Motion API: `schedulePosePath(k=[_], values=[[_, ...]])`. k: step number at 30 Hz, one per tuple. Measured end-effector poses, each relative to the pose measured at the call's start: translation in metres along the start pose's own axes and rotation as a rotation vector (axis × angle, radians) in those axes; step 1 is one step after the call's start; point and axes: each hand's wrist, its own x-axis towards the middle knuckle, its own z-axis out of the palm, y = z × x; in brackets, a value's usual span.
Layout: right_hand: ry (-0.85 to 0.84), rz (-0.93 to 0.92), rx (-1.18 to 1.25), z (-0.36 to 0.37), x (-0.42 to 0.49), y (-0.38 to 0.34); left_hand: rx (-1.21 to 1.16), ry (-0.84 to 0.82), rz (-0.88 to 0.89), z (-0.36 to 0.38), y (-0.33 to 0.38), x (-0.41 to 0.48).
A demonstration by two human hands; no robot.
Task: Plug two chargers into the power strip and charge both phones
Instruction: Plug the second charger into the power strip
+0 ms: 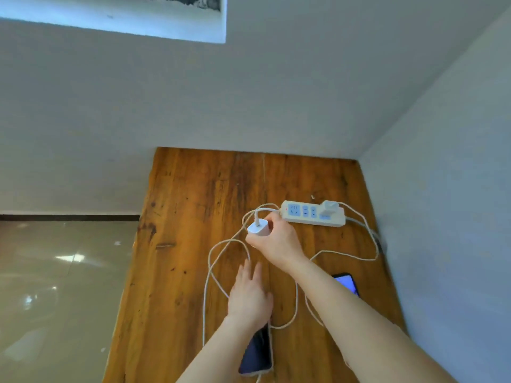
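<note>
Head-cam view looking down at a wooden counter [193, 217] set in a room corner.

Left to right: glossy tiled floor [55, 272] w/ light glare, then the counter. The left hand [250, 295] lies flat, palm down, fingers spread and released, gripping nothing, its wrist over the top end of a dark phone [257, 352] near the front edge; a cable enters that phone's near end. The right hand [276, 240] is clenched around a white charger [257, 227], lifted just left of the power strip [313, 214]. Its white cable [210, 275] loops loosely across the counter. A second charger [330, 207] already sits in the strip's right end; its cable runs toward a second phone [347, 283], screen lit, partly hidden by the right forearm.

Risks, as judgement: the slack loops lie under and around both arms, so moving the charger to the strip could snag a cable and drag the near phone toward the edge. The strip isn't held down, so pushing the prongs in one-handed may slide it, or they may miss the slots.

Room: plain grey walls [249, 92] behind and at right; a pale framed picture [138, 17] at upper left.
</note>
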Motion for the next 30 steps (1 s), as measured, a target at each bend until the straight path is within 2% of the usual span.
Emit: schedulePosePath(k=[5, 9, 13, 19, 24, 30], values=[[0.059, 0.056, 0.159, -0.069, 0.03, 0.04, 0.1, 0.006, 0.083, 0.016, 0.053, 0.041], [0.035, 0.155, 0.318, -0.096, 0.062, 0.06, 0.128, 0.067, 0.089, 0.018, 0.079, 0.077], [0.073, 0.154, 0.311, -0.105, 0.094, 0.069, 0.192, 0.094, 0.098, 0.015, 0.09, 0.107], [0.025, 0.179, 0.332, -0.105, 0.127, 0.074, 0.419, 0.074, 0.155, 0.023, 0.084, 0.131], [0.051, 0.198, 0.194, -0.101, 0.144, 0.076, 0.455, 0.119, 0.192, 0.029, 0.077, 0.135], [0.07, 0.144, -0.006, -0.098, 0.157, 0.073, 0.461, 0.094, 0.225, 0.017, 0.07, 0.141]])
